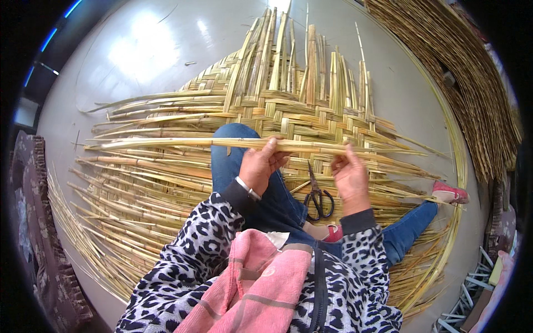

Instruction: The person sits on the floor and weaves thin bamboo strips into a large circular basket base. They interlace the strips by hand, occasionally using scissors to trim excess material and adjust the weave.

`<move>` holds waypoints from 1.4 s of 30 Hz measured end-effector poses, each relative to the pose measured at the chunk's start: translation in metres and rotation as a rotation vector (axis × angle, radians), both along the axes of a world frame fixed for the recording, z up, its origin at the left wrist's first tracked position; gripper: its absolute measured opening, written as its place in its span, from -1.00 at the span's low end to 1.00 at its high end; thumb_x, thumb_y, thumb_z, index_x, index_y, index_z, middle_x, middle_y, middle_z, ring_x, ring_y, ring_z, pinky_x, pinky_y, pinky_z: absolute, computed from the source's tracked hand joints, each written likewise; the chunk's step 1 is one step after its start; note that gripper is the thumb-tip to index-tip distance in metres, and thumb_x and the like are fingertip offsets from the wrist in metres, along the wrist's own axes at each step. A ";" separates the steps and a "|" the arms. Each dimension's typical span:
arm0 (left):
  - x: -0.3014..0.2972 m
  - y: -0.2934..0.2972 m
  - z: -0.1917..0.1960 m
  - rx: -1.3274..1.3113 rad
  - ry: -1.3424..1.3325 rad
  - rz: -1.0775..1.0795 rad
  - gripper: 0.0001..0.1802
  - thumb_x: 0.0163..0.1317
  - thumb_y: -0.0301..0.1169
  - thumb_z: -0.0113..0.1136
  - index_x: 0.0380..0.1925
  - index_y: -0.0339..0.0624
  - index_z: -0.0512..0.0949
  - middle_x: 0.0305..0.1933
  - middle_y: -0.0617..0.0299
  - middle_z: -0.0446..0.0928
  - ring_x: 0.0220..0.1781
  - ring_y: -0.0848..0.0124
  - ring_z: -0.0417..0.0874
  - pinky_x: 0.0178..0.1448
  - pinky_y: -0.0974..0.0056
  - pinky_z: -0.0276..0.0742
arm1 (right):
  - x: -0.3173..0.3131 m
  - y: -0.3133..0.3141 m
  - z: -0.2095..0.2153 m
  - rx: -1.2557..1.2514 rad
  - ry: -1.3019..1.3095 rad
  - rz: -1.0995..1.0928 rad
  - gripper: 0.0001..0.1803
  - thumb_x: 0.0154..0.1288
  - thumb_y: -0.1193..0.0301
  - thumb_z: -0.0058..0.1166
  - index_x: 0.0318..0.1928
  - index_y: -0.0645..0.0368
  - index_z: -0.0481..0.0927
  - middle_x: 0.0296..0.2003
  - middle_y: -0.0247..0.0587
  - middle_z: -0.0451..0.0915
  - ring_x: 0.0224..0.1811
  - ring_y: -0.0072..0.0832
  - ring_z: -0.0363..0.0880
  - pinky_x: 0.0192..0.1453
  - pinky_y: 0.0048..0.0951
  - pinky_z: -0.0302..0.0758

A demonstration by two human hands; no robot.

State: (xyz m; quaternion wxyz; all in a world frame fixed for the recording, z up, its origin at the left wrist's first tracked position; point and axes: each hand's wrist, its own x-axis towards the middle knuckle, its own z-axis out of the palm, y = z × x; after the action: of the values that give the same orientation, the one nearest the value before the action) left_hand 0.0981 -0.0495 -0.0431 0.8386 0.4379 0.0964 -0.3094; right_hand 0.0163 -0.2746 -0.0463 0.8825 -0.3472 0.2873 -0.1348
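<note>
A long bundle of split reed strips stretches sideways above my knee. My left hand grips it near the middle, thumb on top and fingers curled beneath. At its right part, my right hand pinches the strips between thumb and fingertips; that hand is slightly blurred. Under both hands spreads a large woven reed mat, its loose strip ends fanning out to the left, right and far side. A pair of dark-handled scissors lies on the mat between my forearms, blades pointing away from me.
My legs in blue jeans rest on the mat, a pink shoe at its right side. A big stack of brown reeds fills the far right. Dark patterned fabric hangs at the left edge. The grey floor is shiny.
</note>
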 end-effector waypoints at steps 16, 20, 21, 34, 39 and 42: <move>0.038 0.023 -0.009 0.000 -0.002 0.073 -0.68 0.41 -0.18 0.14 0.03 -0.12 0.54 -0.03 0.17 0.63 0.04 0.33 0.63 0.10 0.26 0.58 | 0.027 -0.045 0.013 -0.159 -0.052 -0.012 -0.90 0.32 0.45 0.22 -0.36 0.15 0.60 -0.39 -0.35 0.59 -0.36 -0.55 0.60 -0.25 -0.46 0.60; 0.040 0.031 -0.003 -0.050 -0.008 0.075 -0.70 0.41 -0.24 0.15 0.03 -0.17 0.55 -0.11 0.19 0.65 -0.08 0.37 0.69 -0.07 0.32 0.60 | 0.024 -0.051 0.001 -0.025 -0.088 -0.025 -0.89 0.24 0.49 0.28 -0.33 0.13 0.57 -0.43 -0.35 0.58 -0.41 -0.51 0.61 -0.29 -0.42 0.65; 0.041 0.033 -0.002 -0.013 -0.030 0.076 -0.69 0.42 -0.24 0.14 0.04 -0.17 0.55 -0.10 0.18 0.66 -0.07 0.37 0.69 -0.07 0.33 0.61 | 0.024 -0.052 0.000 -0.019 -0.123 -0.018 -0.89 0.25 0.48 0.27 -0.30 0.13 0.57 -0.40 -0.35 0.60 -0.39 -0.50 0.62 -0.27 -0.41 0.66; 0.085 0.067 -0.023 0.123 -0.193 0.125 -0.64 0.40 -0.22 0.17 0.09 -0.15 0.56 -0.02 0.24 0.65 0.01 0.42 0.68 -0.01 0.35 0.60 | 0.004 -0.128 0.011 -0.250 -0.029 -0.153 -0.80 0.29 0.47 0.25 -0.16 0.14 0.48 -0.29 -0.27 0.61 -0.31 -0.41 0.65 -0.21 -0.39 0.69; 0.102 0.053 -0.038 0.066 -0.180 0.108 -0.64 0.45 -0.24 0.08 0.14 -0.17 0.52 -0.06 0.22 0.62 -0.02 0.40 0.65 -0.04 0.34 0.57 | -0.007 -0.177 0.021 -0.622 0.182 -0.237 -0.69 0.34 0.36 0.20 -0.04 0.13 0.37 -0.21 -0.22 0.56 -0.23 -0.44 0.63 -0.16 -0.38 0.67; 0.115 0.040 -0.036 0.094 -0.129 0.165 -0.59 0.43 -0.17 0.12 0.14 -0.17 0.51 -0.14 0.19 0.59 -0.16 0.37 0.60 -0.15 0.37 0.51 | -0.009 -0.174 0.041 -0.625 0.391 -0.048 -0.56 0.49 0.07 -0.04 0.01 0.22 0.41 -0.20 -0.19 0.60 -0.13 -0.44 0.66 -0.09 -0.43 0.64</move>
State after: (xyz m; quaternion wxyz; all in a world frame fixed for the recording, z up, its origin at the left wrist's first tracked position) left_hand 0.2132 -0.0099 -0.0791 0.8442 0.4864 0.0922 -0.2056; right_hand 0.0077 -0.4486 -0.0049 0.6588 -0.6125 0.4033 -0.1678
